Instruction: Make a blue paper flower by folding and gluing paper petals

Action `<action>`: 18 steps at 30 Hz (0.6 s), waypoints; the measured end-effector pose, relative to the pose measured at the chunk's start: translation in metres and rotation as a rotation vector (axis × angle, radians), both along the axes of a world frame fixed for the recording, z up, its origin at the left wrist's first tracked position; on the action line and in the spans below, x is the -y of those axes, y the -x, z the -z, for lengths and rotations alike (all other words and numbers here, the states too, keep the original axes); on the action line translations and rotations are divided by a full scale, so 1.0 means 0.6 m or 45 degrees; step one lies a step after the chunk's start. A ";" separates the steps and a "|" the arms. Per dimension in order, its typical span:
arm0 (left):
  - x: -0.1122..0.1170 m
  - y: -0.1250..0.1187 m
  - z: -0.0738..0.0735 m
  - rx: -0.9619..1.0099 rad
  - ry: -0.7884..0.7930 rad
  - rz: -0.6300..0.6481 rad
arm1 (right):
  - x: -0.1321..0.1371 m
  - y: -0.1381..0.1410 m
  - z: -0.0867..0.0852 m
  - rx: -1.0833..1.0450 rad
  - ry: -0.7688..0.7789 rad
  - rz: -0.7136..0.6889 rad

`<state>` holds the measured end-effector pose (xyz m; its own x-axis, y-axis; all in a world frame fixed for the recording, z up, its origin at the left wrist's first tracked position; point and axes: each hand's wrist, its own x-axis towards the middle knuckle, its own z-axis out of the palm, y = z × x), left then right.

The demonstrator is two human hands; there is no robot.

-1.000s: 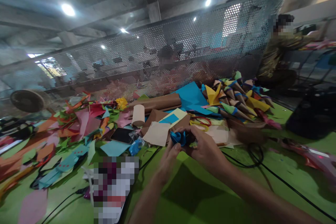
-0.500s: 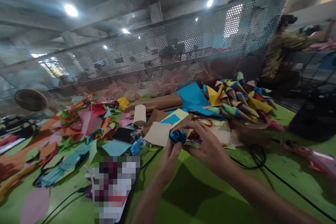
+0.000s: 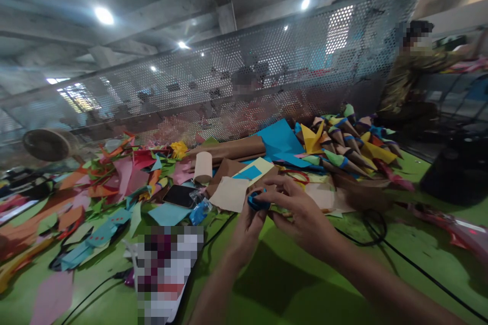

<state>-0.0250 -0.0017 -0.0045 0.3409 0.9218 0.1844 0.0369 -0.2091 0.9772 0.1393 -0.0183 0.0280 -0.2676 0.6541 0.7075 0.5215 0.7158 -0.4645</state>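
A small blue paper rose point(image 3: 258, 202) is held up above the green table point(image 3: 290, 289). My left hand point(image 3: 248, 228) grips it from below and the left, thumb against its near side. From the right, my right hand point(image 3: 295, 208) reaches over with the index finger on the rose's top; the other fingers are bent, and I cannot tell whether they pinch any paper. Behind the hands lie a beige paper sheet point(image 3: 231, 194) and a pale yellow strip with a blue paper rectangle point(image 3: 248, 172) on it.
Coloured paper scraps point(image 3: 125, 177) cover the left side. Paper cones point(image 3: 348, 142) are heaped at the back right, before a perforated metal screen point(image 3: 229, 81). A phone point(image 3: 180, 196), a blurred-out device point(image 3: 170, 274), a black cable point(image 3: 412, 261) and a glue gun point(image 3: 453, 226) lie around. Another person point(image 3: 404, 71) sits far right.
My right index finger has moved left onto the top of the rose. The rose has turned slightly in my left hand, its inner folds now partly covered.
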 end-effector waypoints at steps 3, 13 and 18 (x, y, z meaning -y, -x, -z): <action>-0.005 0.002 0.009 0.004 0.007 -0.041 | 0.002 -0.001 -0.004 0.014 0.020 -0.019; -0.013 0.006 0.023 0.086 0.144 -0.043 | 0.029 -0.055 -0.027 -0.147 0.122 0.240; -0.017 0.000 0.028 0.126 0.210 -0.129 | 0.106 -0.164 0.001 -0.254 0.162 0.725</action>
